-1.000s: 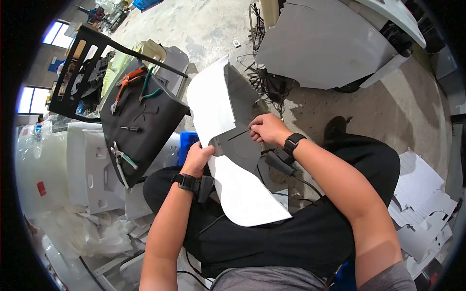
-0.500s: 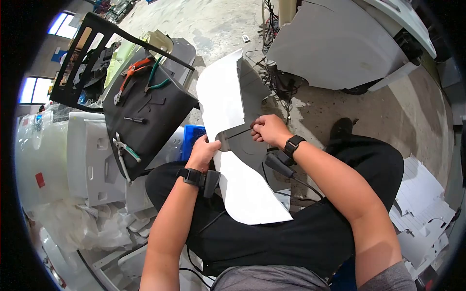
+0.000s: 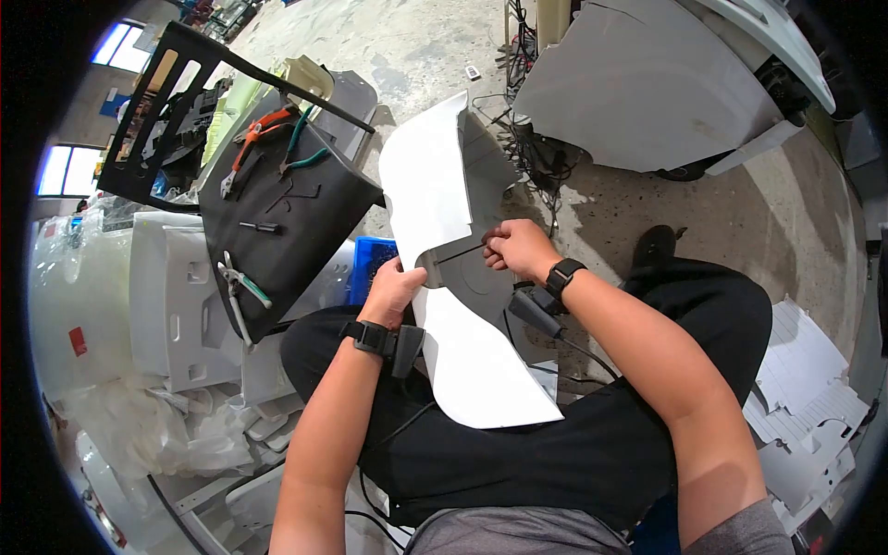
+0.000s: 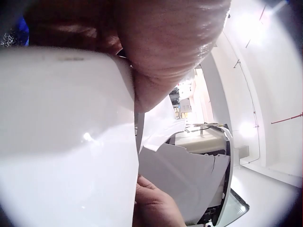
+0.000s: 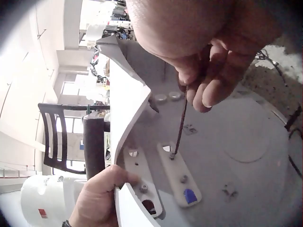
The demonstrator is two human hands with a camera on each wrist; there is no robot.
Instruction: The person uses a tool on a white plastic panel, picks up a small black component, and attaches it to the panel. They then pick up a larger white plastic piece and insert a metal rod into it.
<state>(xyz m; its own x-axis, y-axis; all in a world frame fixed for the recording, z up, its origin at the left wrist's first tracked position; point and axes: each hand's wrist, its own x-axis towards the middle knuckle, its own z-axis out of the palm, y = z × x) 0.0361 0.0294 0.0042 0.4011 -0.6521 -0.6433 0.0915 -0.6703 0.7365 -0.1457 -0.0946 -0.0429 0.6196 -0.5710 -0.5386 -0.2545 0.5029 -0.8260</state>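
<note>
A white curved panel with a grey inner side lies across the person's lap, narrow at its middle. The left hand grips the panel's edge at that narrow part, its thumb over the inner side. Between thumb and fingers the right hand pinches a thin dark hex key; its other end is hidden in the hand. In the right wrist view the key's tip meets a small screw on a pale oblong plate. A second such plate sits beside the left thumb.
A black chair at the left bears orange-handled pliers, green-handled pliers, a short dark tool and hex keys. Cables lie beyond the panel, near a large grey panel. White sheets lie at right.
The head view has shifted, so the panel and chair appear farther right. The hex key's tip has come closer to the plates by the left thumb. Both hands keep their holds.
</note>
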